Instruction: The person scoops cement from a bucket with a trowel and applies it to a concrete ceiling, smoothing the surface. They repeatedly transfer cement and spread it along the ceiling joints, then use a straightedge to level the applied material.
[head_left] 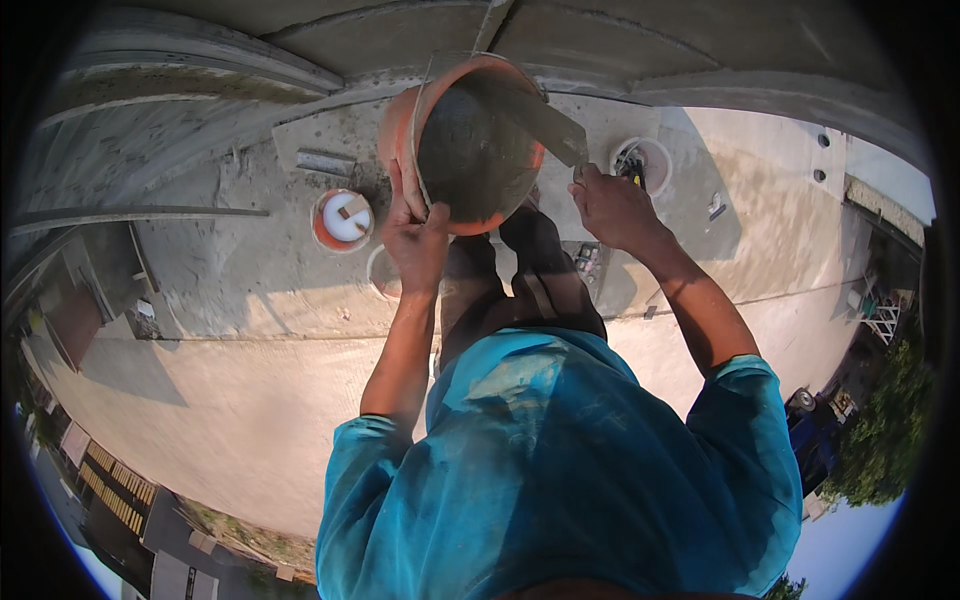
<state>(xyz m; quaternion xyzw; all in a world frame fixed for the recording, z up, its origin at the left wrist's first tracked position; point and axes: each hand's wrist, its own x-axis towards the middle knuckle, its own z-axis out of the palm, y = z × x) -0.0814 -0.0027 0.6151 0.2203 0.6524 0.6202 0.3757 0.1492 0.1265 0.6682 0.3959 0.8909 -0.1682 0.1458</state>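
Note:
An orange bucket [398, 128] is held up in front of me, tilted so that its mouth faces me. Wet grey mortar [465, 160] coats its inside and lies in it. My left hand [415, 245] is closed on the bucket's near left rim, fingers along the outer wall and thumb over the edge. In my right hand [615, 210] is a trowel [552, 128], gripped by its handle. Its flat, mortar-smeared blade reaches left across the bucket's mouth; the far end blends into the mortar, so I cannot tell how deep it goes.
Down to the left stands a smaller orange bucket [322, 222] with something white inside. A white bucket [657, 160] with tools is to the right. A grey bar [325, 163] lies on the concrete floor [250, 260]. Beyond the bucket rises a grey wall [600, 45].

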